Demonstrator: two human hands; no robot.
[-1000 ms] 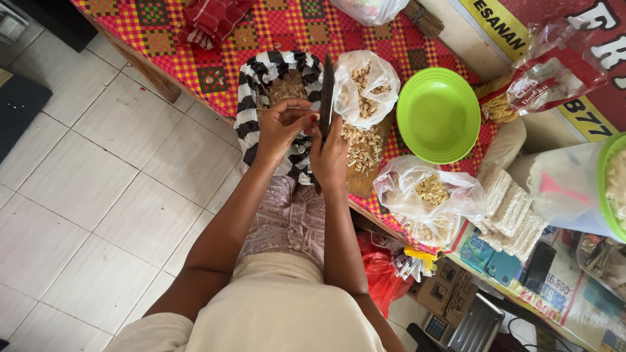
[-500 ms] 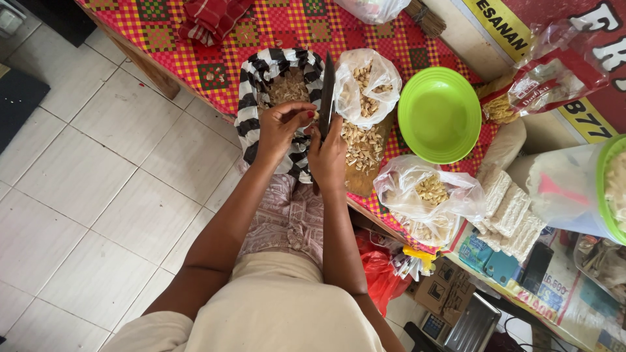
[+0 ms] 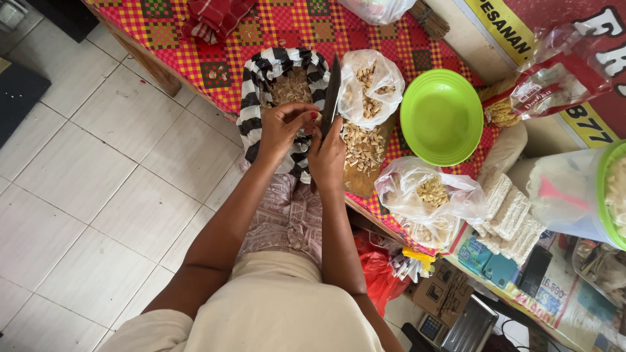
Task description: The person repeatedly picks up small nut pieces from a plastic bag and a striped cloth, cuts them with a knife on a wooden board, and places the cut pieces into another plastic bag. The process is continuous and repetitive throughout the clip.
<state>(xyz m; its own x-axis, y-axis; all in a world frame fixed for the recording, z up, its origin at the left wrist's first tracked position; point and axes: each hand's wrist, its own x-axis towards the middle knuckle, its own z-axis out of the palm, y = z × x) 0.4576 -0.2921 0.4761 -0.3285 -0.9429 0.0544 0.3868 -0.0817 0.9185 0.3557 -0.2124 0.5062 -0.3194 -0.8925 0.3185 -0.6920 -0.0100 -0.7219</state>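
- Red-and-yellow checked cloth covers the counter (image 3: 195, 55), and right at its near edge sits our landmark, the black-and-white striped bag (image 3: 261, 85), mouth open, brownish peelings heaped inside.
- We have both hands working over the near lip of that striped bag.
- Our left hand (image 3: 282, 127) is curled shut, fingertips pinching a small pale piece (image 3: 317, 118); it is too small for us to tell exactly what it is.
- Our right hand (image 3: 328, 155) is closed around the handle of a dark-bladed knife (image 3: 331, 94), the blade pointing up and away from us along the right side of the striped bag.
- The edge meets that pinched piece just where the two hands come together.
- Just right of the striped bag, a clear plastic bag (image 3: 372, 85) holds pale peeled pieces, and more of them lie loose on a wooden board (image 3: 365, 179) below it.
- Further right of the striped bag sits a bright green bowl (image 3: 442, 117).
- Nearer to us than that bowl, well right of the striped bag, a second clear bag (image 3: 427, 199) shows more pale pieces.
- Beyond the striped bag, at the far side of the cloth, lies a bunched red fabric (image 3: 212, 16).
- Left of the striped bag, off the counter, pale floor tiles (image 3: 98, 163) spread out.
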